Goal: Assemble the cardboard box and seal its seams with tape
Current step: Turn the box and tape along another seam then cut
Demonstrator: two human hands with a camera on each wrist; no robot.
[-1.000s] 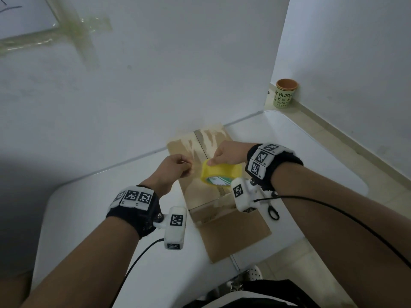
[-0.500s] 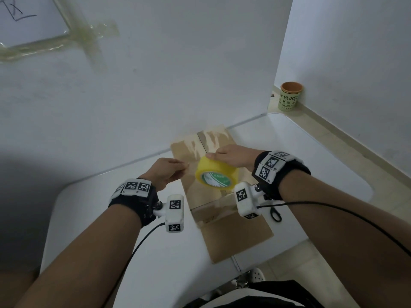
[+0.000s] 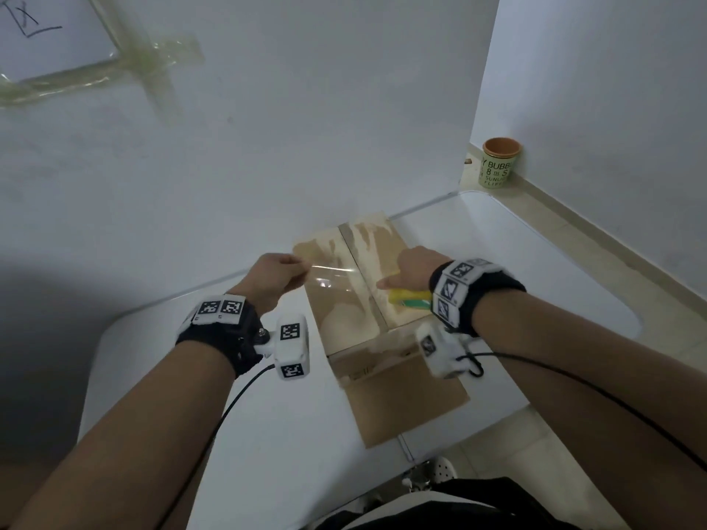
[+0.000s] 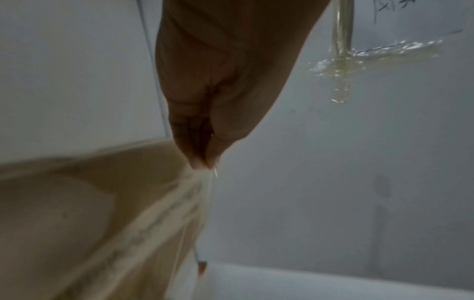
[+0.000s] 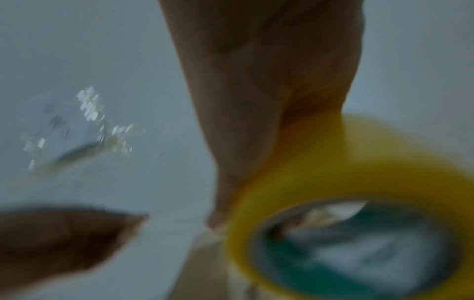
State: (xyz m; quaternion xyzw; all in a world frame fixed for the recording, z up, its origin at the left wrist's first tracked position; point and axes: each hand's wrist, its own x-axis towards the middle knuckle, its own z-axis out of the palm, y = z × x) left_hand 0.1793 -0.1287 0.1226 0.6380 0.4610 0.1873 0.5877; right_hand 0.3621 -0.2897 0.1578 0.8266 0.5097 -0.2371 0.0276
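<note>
The box point(image 3: 367, 300) is set on the white table point(image 3: 153, 395), its near flap laid flat toward the person. Over its top, left of the seam, the free end of the clear strip point(image 3: 333, 277) is pinched by the left hand point(image 3: 275, 279). Right of the seam, the yellow roll point(image 3: 409, 298) is gripped by the right hand point(image 3: 415, 267). Beyond the box, by the wall, a cup point(image 3: 499, 162) is seen.
</note>
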